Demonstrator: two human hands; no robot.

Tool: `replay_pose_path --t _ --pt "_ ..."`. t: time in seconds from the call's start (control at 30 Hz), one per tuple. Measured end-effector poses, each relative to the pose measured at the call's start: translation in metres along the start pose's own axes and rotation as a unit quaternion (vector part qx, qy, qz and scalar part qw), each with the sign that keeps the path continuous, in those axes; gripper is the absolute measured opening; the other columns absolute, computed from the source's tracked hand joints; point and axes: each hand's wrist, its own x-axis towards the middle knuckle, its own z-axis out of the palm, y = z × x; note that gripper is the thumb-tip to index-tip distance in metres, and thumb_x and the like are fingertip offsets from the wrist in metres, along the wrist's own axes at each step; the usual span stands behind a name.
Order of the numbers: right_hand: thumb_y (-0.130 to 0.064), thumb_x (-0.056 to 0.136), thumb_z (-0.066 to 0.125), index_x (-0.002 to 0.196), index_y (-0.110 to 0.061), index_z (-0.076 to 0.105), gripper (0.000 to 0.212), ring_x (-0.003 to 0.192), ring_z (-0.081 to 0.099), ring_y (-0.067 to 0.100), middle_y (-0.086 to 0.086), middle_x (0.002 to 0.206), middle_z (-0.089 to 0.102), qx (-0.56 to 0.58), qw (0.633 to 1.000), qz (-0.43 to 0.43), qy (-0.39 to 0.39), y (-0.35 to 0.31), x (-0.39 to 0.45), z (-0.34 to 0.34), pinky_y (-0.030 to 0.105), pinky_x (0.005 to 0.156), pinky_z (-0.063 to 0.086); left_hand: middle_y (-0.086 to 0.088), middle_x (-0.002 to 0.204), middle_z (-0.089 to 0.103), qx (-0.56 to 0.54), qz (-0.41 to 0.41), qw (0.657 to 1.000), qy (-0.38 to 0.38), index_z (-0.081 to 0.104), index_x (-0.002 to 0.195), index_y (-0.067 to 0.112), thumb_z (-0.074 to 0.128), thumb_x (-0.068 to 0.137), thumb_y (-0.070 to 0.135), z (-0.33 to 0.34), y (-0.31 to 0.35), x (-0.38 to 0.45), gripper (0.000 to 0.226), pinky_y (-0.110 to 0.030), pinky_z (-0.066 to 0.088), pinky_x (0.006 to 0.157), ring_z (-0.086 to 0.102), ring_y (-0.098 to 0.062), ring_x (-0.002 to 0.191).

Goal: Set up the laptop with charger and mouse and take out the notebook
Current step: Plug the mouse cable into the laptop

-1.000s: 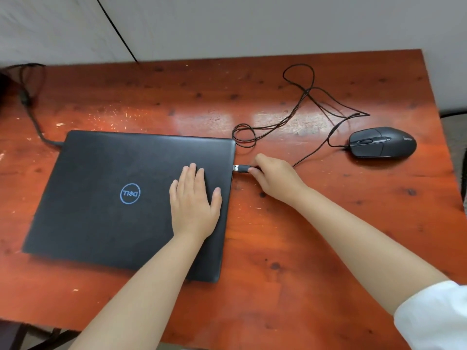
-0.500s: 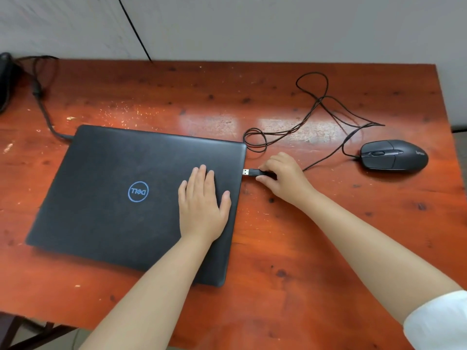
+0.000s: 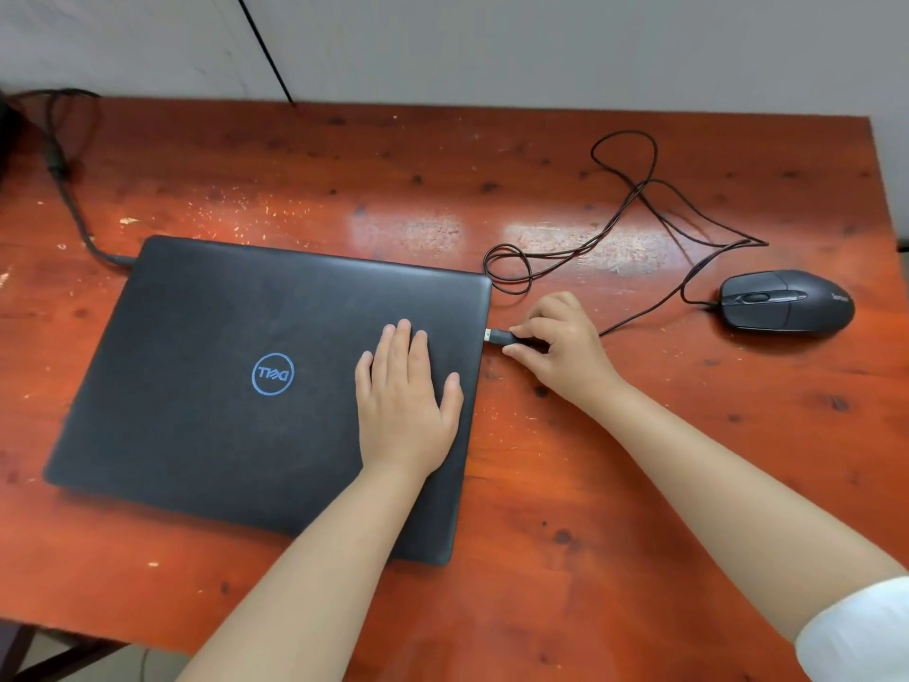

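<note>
A closed black laptop (image 3: pixel 236 376) with a blue round logo lies on the reddish wooden table (image 3: pixel 615 509). My left hand (image 3: pixel 406 406) rests flat on its lid near the right edge, fingers apart. My right hand (image 3: pixel 560 347) pinches the USB plug (image 3: pixel 498 336) of the mouse cable, its metal tip at the laptop's right side. The black mouse (image 3: pixel 787 302) sits to the right, its thin cable (image 3: pixel 634 199) looping behind. A charger cable (image 3: pixel 74 209) enters the laptop's rear left corner. No notebook is in view.
A grey wall runs behind the table. A dark object (image 3: pixel 7 135) sits at the far left edge where the charger cable starts. The table's right edge is close to the mouse.
The plug in my right hand has moved closer to the laptop's side; less of its metal tip shows. My left hand stays on the lid. The camera view shifted slightly.
</note>
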Motion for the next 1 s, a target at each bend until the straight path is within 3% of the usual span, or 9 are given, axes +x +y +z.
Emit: replay_pose_path --t 0.27,0.4,0.47,0.6,0.67,0.8,0.83,0.9,1.0 --pt "-0.009 0.059 0.07 0.052 0.007 0.061 0.02 0.055 0.056 0.037 0.021 0.054 0.055 -0.032 0.998 -0.025 -0.048 -0.009 0.008 -0.003 0.029 0.058 0.034 -0.018 0.149 0.038 -0.036 -0.008 0.999 -0.002 0.042 0.137 -0.002 0.014 0.081 0.043 0.002 0.001 -0.004 0.077 -0.042 0.019 0.117 0.029 -0.032 0.142" --pt "-0.012 0.055 0.07 0.049 0.003 0.058 0.02 0.053 0.058 0.033 0.017 0.053 0.056 -0.07 0.996 -0.03 -0.036 -0.012 0.005 -0.002 0.031 0.061 0.032 -0.019 0.147 0.04 -0.045 -0.017 0.999 0.007 0.044 0.135 -0.003 0.018 0.083 0.042 -0.001 0.004 -0.006 0.073 -0.044 0.022 0.116 0.031 -0.033 0.141" --pt "-0.012 0.054 0.071 0.048 0.001 0.059 0.019 0.052 0.06 0.032 0.015 0.052 0.056 -0.083 0.996 -0.017 -0.02 -0.015 0.003 -0.003 0.034 0.062 0.039 -0.017 0.151 0.035 -0.057 -0.027 0.998 -0.009 0.04 0.138 -0.002 0.025 0.087 0.038 -0.005 0.007 -0.006 0.066 -0.042 0.018 0.119 0.026 -0.03 0.144" --pt "-0.015 0.053 0.084 0.059 -0.003 0.068 0.02 0.064 0.067 0.031 0.011 0.06 0.064 -0.145 0.989 0.025 -0.002 -0.026 -0.004 -0.005 0.053 0.089 0.046 -0.012 0.157 0.021 -0.061 -0.038 0.997 -0.034 0.028 0.145 0.002 0.033 0.098 0.028 -0.012 0.01 -0.007 0.054 -0.036 0.008 0.122 0.012 -0.024 0.148" --pt "-0.027 0.066 0.071 0.068 -0.007 0.071 0.021 0.073 0.068 0.027 0.008 0.066 0.069 -0.173 0.984 0.018 0.044 -0.025 -0.01 -0.021 0.063 0.09 0.042 -0.01 0.159 0.015 -0.061 -0.039 0.997 -0.042 0.022 0.147 0.003 0.036 0.099 0.025 -0.014 0.011 -0.009 0.054 -0.033 0.004 0.122 0.007 -0.021 0.148" --pt "-0.025 0.072 0.047 0.077 -0.003 0.07 0.032 0.086 0.057 0.03 0.016 0.076 0.071 -0.218 0.96 0.083 0.153 0.02 -0.039 -0.089 0.047 0.094 0.038 -0.01 0.16 0.011 -0.052 -0.038 0.997 -0.048 0.018 0.148 0.004 0.034 0.1 0.026 -0.014 0.011 -0.009 0.055 -0.033 0.003 0.122 0.004 -0.021 0.149" --pt "-0.025 0.069 0.044 0.083 -0.001 0.069 0.038 0.089 0.059 0.034 0.021 0.082 0.07 -0.242 0.953 0.123 0.136 0.034 -0.046 -0.11 0.05 0.094 0.039 -0.01 0.16 0.01 -0.052 -0.037 0.997 -0.049 0.017 0.148 0.003 0.034 0.1 0.026 -0.014 0.01 -0.01 0.055 -0.033 0.003 0.122 0.004 -0.021 0.149" --pt "-0.028 0.067 0.045 0.106 0.002 0.063 0.052 0.112 0.053 0.043 0.028 0.113 0.062 -0.267 0.941 0.21 0.015 0.057 -0.052 -0.147 0.057 0.099 0.035 -0.01 0.16 0.01 -0.054 -0.036 0.997 -0.051 0.017 0.148 0.004 0.034 0.1 0.026 -0.014 0.009 -0.011 0.056 -0.033 0.003 0.122 0.004 -0.021 0.149" --pt "-0.017 0.078 0.062 0.142 -0.012 0.03 0.071 0.143 0.013 0.029 0.011 0.154 0.021 -0.276 0.894 0.278 -0.219 0.081 -0.046 -0.173 0.049 0.115 0.017 -0.01 0.16 0.01 -0.057 -0.038 0.996 -0.049 0.016 0.148 0.004 0.033 0.1 0.027 -0.014 0.01 -0.011 0.056 -0.033 0.003 0.122 0.004 -0.021 0.149"
